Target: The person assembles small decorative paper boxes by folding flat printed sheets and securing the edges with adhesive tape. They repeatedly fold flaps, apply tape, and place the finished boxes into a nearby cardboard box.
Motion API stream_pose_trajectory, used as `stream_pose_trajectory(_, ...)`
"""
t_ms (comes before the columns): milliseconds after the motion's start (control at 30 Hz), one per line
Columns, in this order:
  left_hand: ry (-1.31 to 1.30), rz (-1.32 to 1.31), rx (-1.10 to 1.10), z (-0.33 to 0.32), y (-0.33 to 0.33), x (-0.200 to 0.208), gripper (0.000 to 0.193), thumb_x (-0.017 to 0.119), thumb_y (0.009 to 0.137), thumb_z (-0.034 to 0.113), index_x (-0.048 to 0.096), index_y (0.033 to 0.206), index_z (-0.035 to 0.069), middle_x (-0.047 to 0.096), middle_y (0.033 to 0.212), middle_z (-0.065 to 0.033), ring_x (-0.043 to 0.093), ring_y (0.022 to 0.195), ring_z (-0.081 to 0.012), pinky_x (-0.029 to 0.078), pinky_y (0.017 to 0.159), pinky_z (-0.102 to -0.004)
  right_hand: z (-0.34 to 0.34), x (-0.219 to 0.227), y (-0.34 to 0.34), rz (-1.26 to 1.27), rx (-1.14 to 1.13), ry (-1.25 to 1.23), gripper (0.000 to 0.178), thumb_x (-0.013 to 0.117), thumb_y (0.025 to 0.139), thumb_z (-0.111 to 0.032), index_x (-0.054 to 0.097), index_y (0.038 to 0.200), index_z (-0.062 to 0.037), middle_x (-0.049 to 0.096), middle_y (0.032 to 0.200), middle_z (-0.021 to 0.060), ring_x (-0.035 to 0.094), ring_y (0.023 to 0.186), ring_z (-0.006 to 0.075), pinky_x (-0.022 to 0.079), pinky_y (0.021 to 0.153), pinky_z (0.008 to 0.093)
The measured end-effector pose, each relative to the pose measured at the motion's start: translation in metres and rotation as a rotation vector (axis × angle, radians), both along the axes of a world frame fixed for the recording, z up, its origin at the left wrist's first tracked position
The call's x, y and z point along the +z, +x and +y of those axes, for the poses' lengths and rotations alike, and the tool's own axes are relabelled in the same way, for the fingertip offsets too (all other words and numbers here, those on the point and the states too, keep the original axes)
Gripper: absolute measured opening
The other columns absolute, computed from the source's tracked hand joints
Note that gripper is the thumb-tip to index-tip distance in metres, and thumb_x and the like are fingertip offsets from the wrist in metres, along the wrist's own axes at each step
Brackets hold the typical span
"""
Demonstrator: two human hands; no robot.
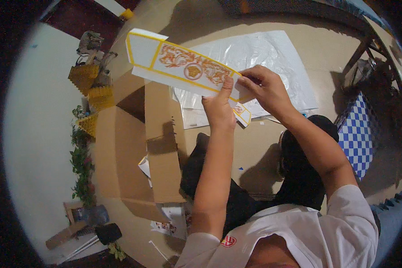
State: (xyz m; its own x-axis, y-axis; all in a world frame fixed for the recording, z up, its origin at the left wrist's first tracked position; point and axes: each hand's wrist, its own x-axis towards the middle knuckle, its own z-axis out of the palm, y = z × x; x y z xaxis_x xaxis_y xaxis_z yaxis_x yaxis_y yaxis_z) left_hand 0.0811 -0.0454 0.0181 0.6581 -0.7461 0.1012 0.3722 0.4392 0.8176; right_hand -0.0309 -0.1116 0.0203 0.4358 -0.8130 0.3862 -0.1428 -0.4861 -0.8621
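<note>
A long white card strip (pixel 174 58) with yellow borders, an orange ornamental print and a round medallion is held up over the floor. My left hand (pixel 221 105) grips it near its right end, thumb on the printed face and the other fingers mostly hidden behind. At the strip's right end my right hand (pixel 265 85) is closed with thumb and fingers on the edge. Below my hands, a smaller white piece with yellow edging (pixel 242 115) lies beside a white plastic-covered sheet (pixel 272 53).
An open cardboard box (pixel 165 174) stands left of my legs, with white pieces inside. A blue-and-white checked panel (pixel 358 138) is at the right. Plants (pixel 81 165) and yellow objects (pixel 84 76) line the left wall. A printed white piece (pixel 165 228) lies near the box.
</note>
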Motion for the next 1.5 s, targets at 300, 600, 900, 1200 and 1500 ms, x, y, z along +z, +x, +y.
stream_pose_trajectory(300, -0.023, 0.142, 0.165, 0.002, 0.045, 0.002, 0.047, 0.059, 0.095, 0.026, 0.044, 0.129, -0.002, 0.054, 0.125, -0.0129, 0.055, 0.111, -0.0215, 0.045, 0.095, -0.0351, -0.009, -0.007, -0.002, 0.080, 0.387, 0.415, 0.024, 0.063, 0.092, -0.022, 0.064, 0.096, 0.0015, 0.063, 0.086, 0.0038, 0.057, 0.077, 0.0098, 0.048, 0.070, 0.0254)
stream_pose_trajectory(600, 0.426, -0.610, -0.142, 0.007, 0.021, 0.003, 0.028, 0.065, 0.088, 0.016, 0.060, 0.105, -0.004, 0.068, 0.097, -0.0130, 0.065, 0.089, -0.0235, 0.049, 0.079, -0.0357, -0.046, -0.019, 0.009, -0.088, -0.234, 0.014, 0.061, 0.056, 0.091, -0.049, 0.048, 0.124, 0.0019, 0.059, 0.115, 0.0160, 0.057, 0.103, 0.0226, 0.045, 0.089, 0.0335)
stream_pose_trajectory(900, 0.423, -0.636, -0.326, 0.006, -0.001, 0.003, 0.033, 0.054, 0.097, 0.024, 0.056, 0.118, -0.002, 0.063, 0.108, -0.0053, 0.056, 0.100, -0.0132, 0.043, 0.090, -0.0283, -0.025, 0.006, 0.002, -0.481, 0.044, 0.633, 0.029, 0.058, 0.095, -0.033, 0.055, 0.103, -0.0049, 0.058, 0.084, -0.0001, 0.049, 0.068, 0.0045, 0.042, 0.060, 0.0198)
stream_pose_trajectory(1200, 0.180, -0.361, -0.159, -0.001, 0.003, 0.010, 0.026, 0.045, 0.102, 0.026, 0.049, 0.083, 0.008, 0.046, 0.077, 0.0044, 0.041, 0.074, -0.0041, 0.038, 0.067, -0.0209, -0.017, -0.009, 0.016, -0.455, 0.103, 0.491, 0.041, 0.055, 0.096, -0.042, 0.056, 0.100, -0.0016, 0.062, 0.086, 0.0050, 0.054, 0.074, 0.0075, 0.045, 0.066, 0.0241)
stream_pose_trajectory(1500, -0.016, 0.318, -0.455, -0.003, 0.009, 0.004, 0.021, 0.055, 0.095, 0.021, 0.055, 0.112, 0.007, 0.064, 0.100, -0.0072, 0.064, 0.094, -0.0209, 0.053, 0.083, -0.0366, -0.012, -0.001, 0.019, -0.532, 0.175, 0.584, 0.042, 0.052, 0.097, -0.044, 0.058, 0.099, -0.0030, 0.060, 0.085, 0.0020, 0.053, 0.075, 0.0069, 0.045, 0.066, 0.0235)
